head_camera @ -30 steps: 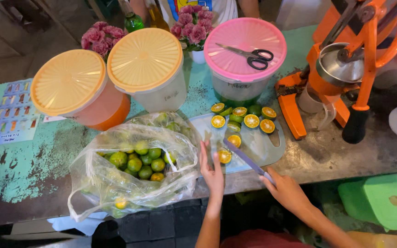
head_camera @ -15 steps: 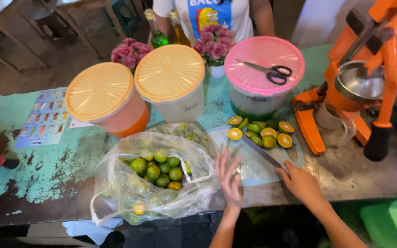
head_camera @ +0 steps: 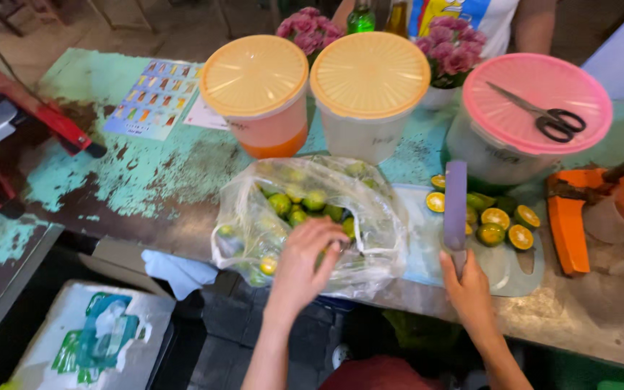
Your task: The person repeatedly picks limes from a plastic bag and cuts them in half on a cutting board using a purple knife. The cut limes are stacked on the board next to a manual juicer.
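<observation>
Left hand (head_camera: pixel 305 256): reaches into the open mouth of the clear plastic bag (head_camera: pixel 380 217), fingers curled among the small green limes (head_camera: pixel 299 206); whether it already pinches one fruit I cannot tell, the palm hides it.
Right hand (head_camera: pixel 467 289): closed around the handle of a knife (head_camera: pixel 456 206), blade flat and pointing away from the person.
Cutting board (head_camera: pixel 510 271): pale, on the worn table (head_camera: pixel 146 180), just right of the bag.
Halved limes (head_camera: pixel 496 220): on the board, beside the blade.
Behind: two orange-lidded tubs (head_camera: pixel 254 76), a pink-lidded tub (head_camera: pixel 536 101) with scissors (head_camera: pixel 543 115) on it.
</observation>
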